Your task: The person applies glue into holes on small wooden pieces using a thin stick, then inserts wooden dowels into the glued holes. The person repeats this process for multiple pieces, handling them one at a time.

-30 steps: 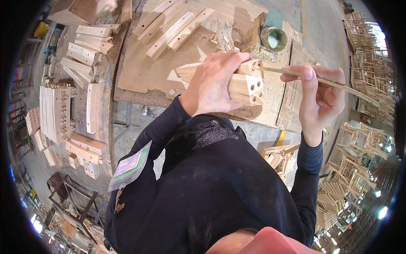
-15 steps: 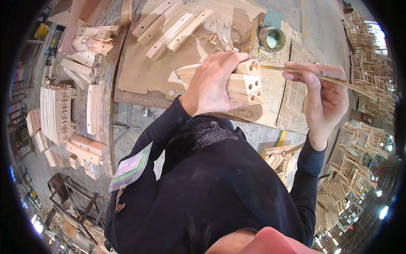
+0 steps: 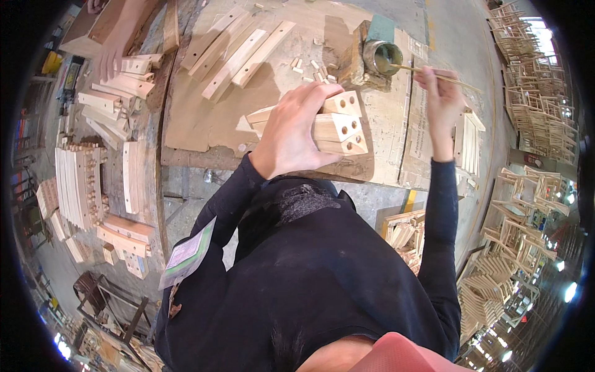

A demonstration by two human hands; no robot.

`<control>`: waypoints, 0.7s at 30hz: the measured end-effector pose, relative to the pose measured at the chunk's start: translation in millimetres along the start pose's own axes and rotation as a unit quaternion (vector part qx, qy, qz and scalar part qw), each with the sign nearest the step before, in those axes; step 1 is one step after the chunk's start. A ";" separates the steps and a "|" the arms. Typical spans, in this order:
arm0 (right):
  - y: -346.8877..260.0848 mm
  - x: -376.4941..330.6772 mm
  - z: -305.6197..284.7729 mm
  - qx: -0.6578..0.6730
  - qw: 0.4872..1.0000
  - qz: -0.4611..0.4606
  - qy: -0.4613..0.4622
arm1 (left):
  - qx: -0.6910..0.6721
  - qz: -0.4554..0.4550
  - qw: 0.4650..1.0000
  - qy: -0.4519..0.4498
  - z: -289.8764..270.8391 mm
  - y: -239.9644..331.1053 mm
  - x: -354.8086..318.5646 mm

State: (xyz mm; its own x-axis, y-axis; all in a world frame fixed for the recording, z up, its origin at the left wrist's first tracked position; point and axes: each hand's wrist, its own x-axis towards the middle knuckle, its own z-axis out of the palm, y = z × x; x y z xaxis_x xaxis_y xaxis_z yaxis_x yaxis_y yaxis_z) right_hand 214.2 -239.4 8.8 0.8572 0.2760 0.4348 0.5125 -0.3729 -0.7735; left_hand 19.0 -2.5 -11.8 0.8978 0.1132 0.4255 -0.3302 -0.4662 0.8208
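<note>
wooden blocks (image 3: 338, 129) are clasped over cardboard (image 3: 201, 121) by the left hand (image 3: 291, 130), fingers spread around them; a thin stick (image 3: 406, 67) is pinched by the right hand (image 3: 441, 102), fingertips together, tip inside an open can (image 3: 372, 57).

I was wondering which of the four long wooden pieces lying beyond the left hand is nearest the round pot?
The rightmost wooden piece; the other three pieces all lie to its left, farther from the round pot.
</note>
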 end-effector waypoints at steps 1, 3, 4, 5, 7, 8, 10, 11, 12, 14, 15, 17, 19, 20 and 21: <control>14.7 0.4 6.7 -0.033 0.999 -0.017 -0.002 | -0.002 0.000 1.000 0.002 -0.3 0.1 0.1; 32.0 -2.9 13.6 -0.110 0.993 -0.048 -0.008 | -0.005 -0.018 1.000 -0.010 -2.8 0.3 -0.7; 37.4 -4.2 15.6 -0.153 0.986 -0.062 -0.011 | -0.006 -0.024 1.000 -0.010 -4.0 0.4 -1.1; 42.0 -5.4 16.1 -0.196 0.978 -0.076 -0.014 | -0.008 -0.029 1.000 -0.009 -4.5 0.0 -1.4; 49.3 -10.2 17.7 -0.207 0.976 -0.068 -0.026 | -0.009 -0.038 0.999 -0.004 -5.6 -2.5 -3.5; 51.9 -11.4 17.0 -0.213 0.974 -0.064 -0.032 | -0.009 -0.040 0.999 0.000 -5.8 -4.1 -4.2; 39.8 -17.2 21.1 -0.183 0.981 -0.050 -0.042 | -0.002 -0.043 0.999 0.008 -6.8 -6.4 -5.9; 34.9 -19.8 23.5 -0.169 0.984 -0.042 -0.047 | 0.003 -0.041 0.999 0.010 -7.3 -7.9 -5.7; 34.3 -21.8 25.0 -0.115 0.993 -0.019 -0.035 | 0.008 -0.039 0.999 0.013 -7.6 -8.6 -5.4; 37.5 -26.3 27.6 -0.005 1.000 0.028 -0.011 | 0.014 -0.033 0.999 0.014 -7.6 -9.1 -5.4; 41.4 -26.9 26.8 0.043 0.998 0.044 -0.004 | 0.018 -0.030 0.999 0.014 -7.6 -9.2 -5.0; 49.2 -26.5 23.3 0.138 0.987 0.077 0.011 | 0.021 -0.034 0.999 0.009 -7.4 -8.4 -3.8; 40.8 -24.5 20.2 0.172 0.975 0.138 0.022 | 0.022 -0.038 0.999 0.007 -7.3 -8.9 -3.4; 38.1 -23.9 19.2 0.188 0.967 0.168 0.027 | 0.023 -0.038 0.999 0.009 -7.3 -9.8 -3.3; 39.1 -23.7 18.2 0.221 0.956 0.188 0.037 | 0.022 -0.038 0.999 0.009 -6.7 -10.3 -2.9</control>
State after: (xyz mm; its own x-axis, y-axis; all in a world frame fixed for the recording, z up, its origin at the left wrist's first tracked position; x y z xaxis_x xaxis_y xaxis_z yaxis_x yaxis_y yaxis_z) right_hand 213.0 -244.4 -40.2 0.9864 0.1254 0.1058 0.1089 -0.0184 -0.9939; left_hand 17.9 7.9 -19.0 0.9142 0.1647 0.3703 -0.2485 -0.4938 0.8333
